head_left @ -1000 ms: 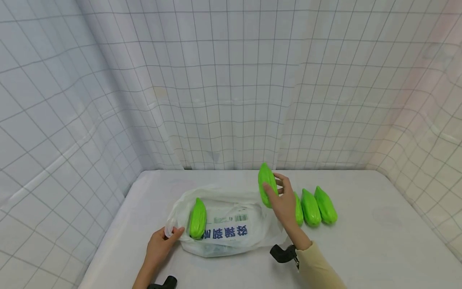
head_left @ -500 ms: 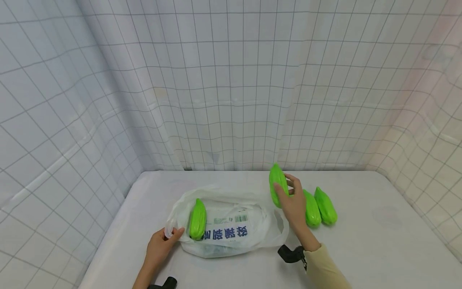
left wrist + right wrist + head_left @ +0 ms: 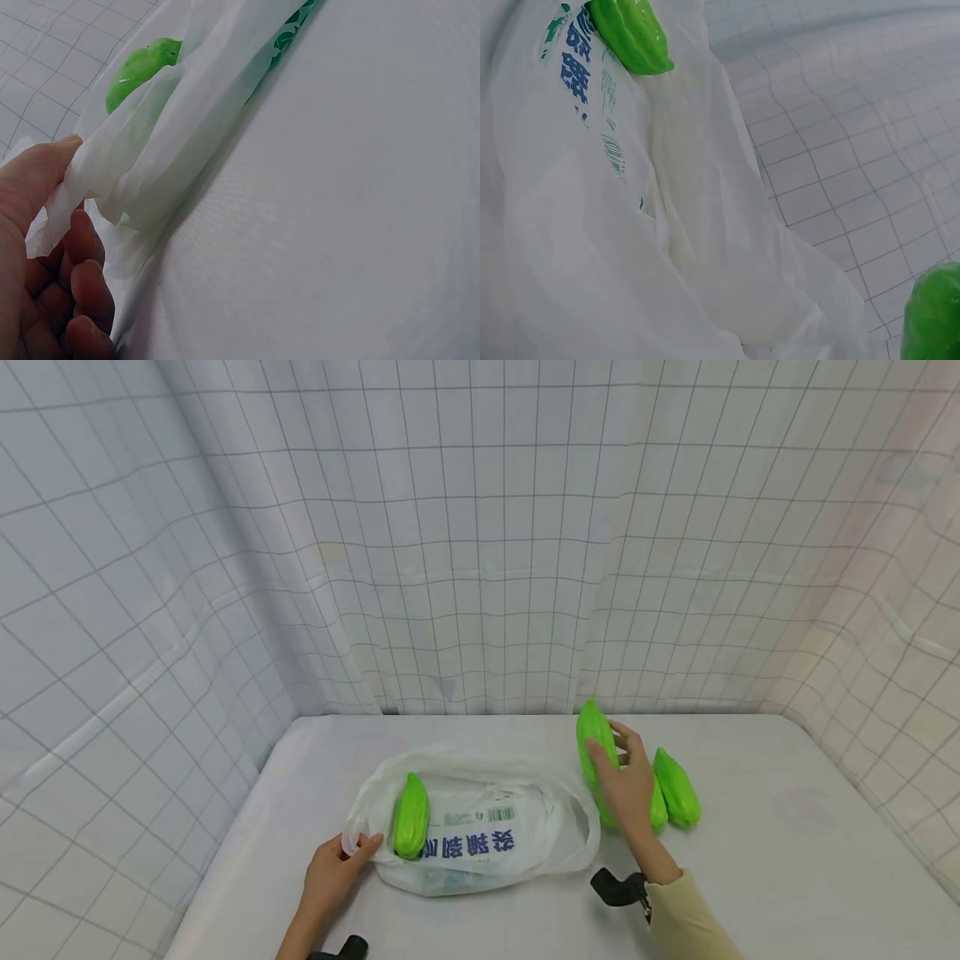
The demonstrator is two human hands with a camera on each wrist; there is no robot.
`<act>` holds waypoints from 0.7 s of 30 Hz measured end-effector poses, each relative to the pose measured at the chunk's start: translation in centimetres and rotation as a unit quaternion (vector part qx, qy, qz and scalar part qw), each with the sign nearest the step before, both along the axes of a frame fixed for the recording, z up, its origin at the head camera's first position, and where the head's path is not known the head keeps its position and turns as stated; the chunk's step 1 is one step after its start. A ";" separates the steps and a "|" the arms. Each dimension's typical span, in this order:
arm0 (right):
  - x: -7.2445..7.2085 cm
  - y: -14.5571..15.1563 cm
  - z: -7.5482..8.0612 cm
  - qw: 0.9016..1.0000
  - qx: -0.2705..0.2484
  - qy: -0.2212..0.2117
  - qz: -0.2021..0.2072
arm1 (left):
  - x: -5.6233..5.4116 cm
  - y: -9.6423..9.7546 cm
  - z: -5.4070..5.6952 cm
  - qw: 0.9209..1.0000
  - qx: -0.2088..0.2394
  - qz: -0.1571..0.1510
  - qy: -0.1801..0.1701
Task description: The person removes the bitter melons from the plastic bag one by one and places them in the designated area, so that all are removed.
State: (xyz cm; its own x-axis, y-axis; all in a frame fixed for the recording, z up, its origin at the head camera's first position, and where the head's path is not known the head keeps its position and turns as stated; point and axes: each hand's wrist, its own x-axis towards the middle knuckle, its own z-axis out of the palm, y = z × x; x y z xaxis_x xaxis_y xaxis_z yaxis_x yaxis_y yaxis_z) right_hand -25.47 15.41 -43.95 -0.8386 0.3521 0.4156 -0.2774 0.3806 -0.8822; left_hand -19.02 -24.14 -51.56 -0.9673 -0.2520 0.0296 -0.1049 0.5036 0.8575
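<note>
The held gourd (image 3: pixel 595 733), bright green and ribbed, is right of centre in the head view. Its long axis runs nearly up the picture, narrow tip toward the top and leaning slightly left. Your right hand (image 3: pixel 630 777) grips it from the right, with the thumb across its near face. Just below shows the left-end gourd (image 3: pixel 607 814) of a row, partly covered; you cannot tell from this angle whether the two touch. The half-hidden gourd (image 3: pixel 659 810) peeps out past your wrist, and the rightmost gourd (image 3: pixel 677 789) lies beside it, tip to the upper left. Your right hand is much the nearer to all of these.

Leftward from that grip, the white plastic bag (image 3: pixel 465 878) fills the lower middle of the frame. Its long side runs across the picture, so the held gourd stands crosswise to it, at its right end. Inside, toward the bag's left, the bagged gourd (image 3: pixel 411 816) also points nearly up the frame. Your left hand (image 3: pixel 332 870) pinches the bag's left rim, well apart from the held gourd. The right wrist view shows none of your fingers, only a green end (image 3: pixel 932 315) at lower right. Under it all is the white tabletop (image 3: pixel 787 852), with the grid curtain (image 3: pixel 480 568) behind.
</note>
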 end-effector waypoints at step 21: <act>0.2 3.1 -0.6 0.998 -0.011 -0.018 -0.054 | -0.1 0.0 0.1 1.000 -0.003 0.001 -0.007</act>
State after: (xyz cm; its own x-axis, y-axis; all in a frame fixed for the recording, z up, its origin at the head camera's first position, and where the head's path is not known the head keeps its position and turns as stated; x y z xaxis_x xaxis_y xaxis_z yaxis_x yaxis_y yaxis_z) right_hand -25.30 18.51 -44.53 -0.8095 0.4503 0.3766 -0.2031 0.3872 -0.8994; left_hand -19.08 -24.17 -51.50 -0.9671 -0.2537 0.0182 -0.1174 0.5086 0.8530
